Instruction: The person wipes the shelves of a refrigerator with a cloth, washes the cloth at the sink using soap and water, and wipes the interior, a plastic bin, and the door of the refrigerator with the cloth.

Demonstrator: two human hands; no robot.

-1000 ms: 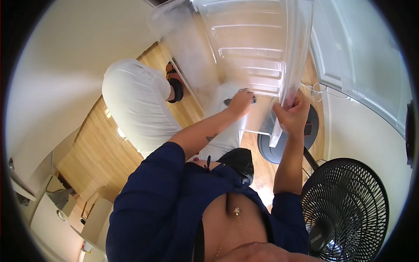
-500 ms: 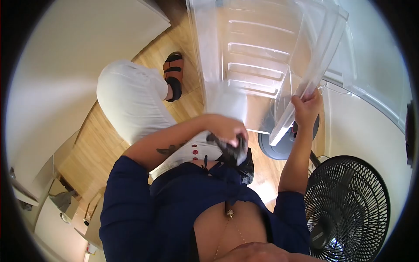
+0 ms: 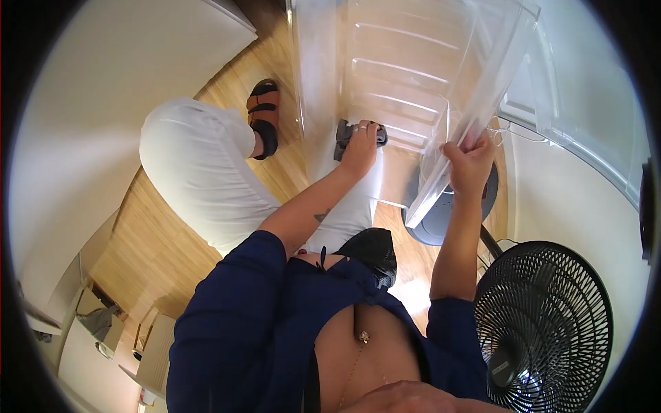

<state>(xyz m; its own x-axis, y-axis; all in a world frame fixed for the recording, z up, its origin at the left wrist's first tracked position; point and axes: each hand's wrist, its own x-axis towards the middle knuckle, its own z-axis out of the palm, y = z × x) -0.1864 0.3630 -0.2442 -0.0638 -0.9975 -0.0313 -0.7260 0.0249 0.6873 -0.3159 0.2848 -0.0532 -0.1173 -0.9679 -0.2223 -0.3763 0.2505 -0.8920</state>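
My left hand (image 3: 359,150) is closed over a dark grey cloth (image 3: 341,141), which it presses against the lower part of a clear plastic drawer (image 3: 406,79). A ring shows on one finger. With my right hand (image 3: 470,164) I grip the drawer's right edge, thumb on the near side and fingers partly hidden behind the plastic. The drawer is tilted up in front of me, its ribbed panel showing, and its lower end is over my white-trousered leg. A shiny black item (image 3: 372,253) rests at my lap.
A black standing fan (image 3: 547,330) is close by my right arm, its round grey base (image 3: 441,217) beneath the drawer. To the right are a white wall (image 3: 571,199) and a pale glossy panel (image 3: 585,103). My sandalled foot (image 3: 264,117) is on the wooden floor (image 3: 158,255).
My left hand has moved up and away from my waist with the cloth, onto the drawer. The drawer and my right hand have shifted slightly left.
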